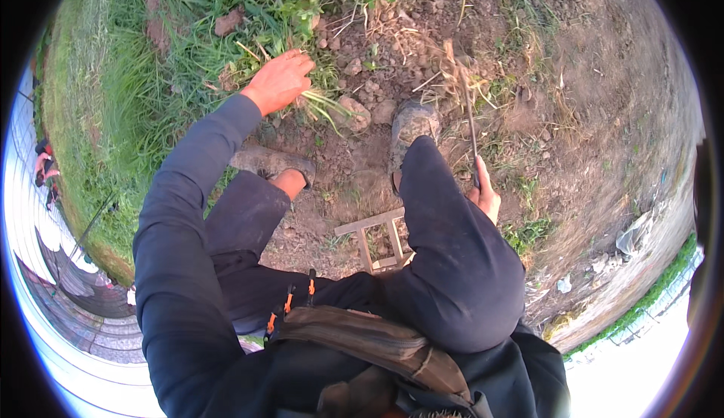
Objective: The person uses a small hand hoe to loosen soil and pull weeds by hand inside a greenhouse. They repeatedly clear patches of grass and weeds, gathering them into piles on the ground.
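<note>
My left hand [281, 81] is closed around a bunch of pulled weeds [322, 104]. Pale green stems stick out below the fingers, toward a clod of soil [354, 114]. My right hand [485, 194], partly hidden behind my knee, grips the lower end of a thin-handled hand tool [470, 115]. Its far end lies among dry straw and loose roots [449, 73], where blur hides the exact shape of the head. Between the hands is bare, crumbly soil [370, 87] with small stones or clods.
Muddy boots [416, 124] stand on the soil. Under me is a low wooden stool [362, 228]. Thick green grass [130, 73] grows on the left; trodden dirt [616, 112] stretches right, with plastic scraps [636, 234]. People [46, 166] are at the far left edge.
</note>
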`<action>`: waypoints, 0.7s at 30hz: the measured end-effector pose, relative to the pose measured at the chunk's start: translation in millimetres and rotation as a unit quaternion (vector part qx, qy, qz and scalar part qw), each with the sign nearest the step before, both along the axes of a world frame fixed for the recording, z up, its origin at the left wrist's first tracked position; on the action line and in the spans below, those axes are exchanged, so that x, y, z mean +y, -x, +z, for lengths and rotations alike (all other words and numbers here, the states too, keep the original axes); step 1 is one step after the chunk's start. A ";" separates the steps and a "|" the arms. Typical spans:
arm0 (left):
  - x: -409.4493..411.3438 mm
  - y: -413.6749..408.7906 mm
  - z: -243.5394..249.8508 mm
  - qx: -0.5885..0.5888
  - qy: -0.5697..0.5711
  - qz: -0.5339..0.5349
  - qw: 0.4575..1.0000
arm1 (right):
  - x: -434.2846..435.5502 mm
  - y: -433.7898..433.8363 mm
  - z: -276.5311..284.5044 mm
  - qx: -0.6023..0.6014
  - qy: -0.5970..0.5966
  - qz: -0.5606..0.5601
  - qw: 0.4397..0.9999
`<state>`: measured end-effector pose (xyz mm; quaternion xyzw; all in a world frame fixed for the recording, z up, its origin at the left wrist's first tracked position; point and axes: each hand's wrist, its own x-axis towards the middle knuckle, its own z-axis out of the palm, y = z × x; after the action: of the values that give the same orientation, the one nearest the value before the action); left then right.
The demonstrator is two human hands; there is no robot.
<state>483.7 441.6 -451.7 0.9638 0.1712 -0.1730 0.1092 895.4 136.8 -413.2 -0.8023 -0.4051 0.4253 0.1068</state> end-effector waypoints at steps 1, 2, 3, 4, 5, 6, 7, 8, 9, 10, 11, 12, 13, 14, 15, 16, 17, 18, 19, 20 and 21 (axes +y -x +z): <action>3.2 -1.0 5.7 0.021 0.014 0.005 1.000 | -9.4 2.2 6.9 0.005 0.027 -0.032 0.999; 6.5 -1.6 11.6 0.042 0.028 0.011 0.999 | -22.4 2.4 7.3 0.027 0.021 -0.069 0.997; 7.9 -1.6 17.4 0.065 0.040 0.016 0.997 | -27.8 1.3 9.9 0.034 0.018 -0.095 0.995; 8.2 14.7 18.8 0.057 0.045 0.022 0.997 | -32.6 1.7 11.6 0.044 0.017 -0.120 0.992; 4.3 29.4 23.1 0.107 0.054 0.047 0.992 | -36.0 1.4 13.2 0.038 0.021 -0.133 0.990; 4.2 41.9 26.1 0.155 0.059 0.069 0.984 | -33.6 2.8 13.8 0.030 0.020 -0.149 0.988; -1.9 58.5 28.0 0.204 0.069 0.094 0.972 | -34.4 4.2 15.5 0.025 0.025 -0.162 0.986; -7.0 78.8 22.6 0.197 0.073 0.134 0.968 | -35.8 2.3 11.1 0.030 0.006 -0.176 0.984; -9.9 77.5 22.9 0.211 0.073 0.138 0.965 | -40.8 -1.2 9.7 0.031 -0.011 -0.192 0.981; -13.5 76.4 23.2 0.224 0.073 0.141 0.962 | -44.2 -7.9 2.6 0.042 -0.052 -0.208 0.976; -15.6 75.5 23.4 0.236 0.074 0.143 0.958 | -49.3 -11.3 -1.2 0.048 -0.060 -0.221 0.972; -17.7 74.1 30.3 0.248 0.077 0.151 0.954 | -55.3 -0.3 8.1 0.058 -0.042 -0.227 0.971; -23.7 71.7 35.5 0.240 0.071 0.164 0.954 | -60.9 16.2 22.4 0.074 -0.020 -0.230 0.970; -25.0 68.3 40.7 0.230 0.060 0.171 0.956 | -67.1 32.7 39.2 0.091 0.007 -0.239 0.967; -27.4 64.4 46.0 0.221 0.052 0.178 0.958 | -74.3 49.1 58.4 0.108 0.039 -0.248 0.962; -30.6 52.4 51.3 0.239 0.049 0.158 0.957 | -81.7 62.2 74.3 0.122 0.063 -0.258 0.956; -37.5 51.8 54.6 0.262 0.065 0.144 0.952 | -85.8 71.9 85.1 0.134 0.077 -0.267 0.951; -47.7 53.4 55.4 0.285 0.082 0.130 0.946 | -88.3 78.7 90.6 0.142 0.085 -0.274 0.947; -56.8 55.2 56.2 0.309 0.098 0.117 0.939 | -87.8 82.1 92.9 0.144 0.088 -0.278 0.945; -64.1 57.3 56.8 0.364 0.113 0.098 0.919 | -85.7 82.4 93.0 0.147 0.089 -0.283 0.944; -67.8 67.5 58.8 0.344 0.095 0.112 0.928 | -82.3 83.5 92.0 0.151 0.088 -0.287 0.942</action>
<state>416.2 373.9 -392.8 0.8050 0.2875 -0.4958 0.1530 811.9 54.5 -321.3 -0.8174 -0.0973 0.5265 0.2128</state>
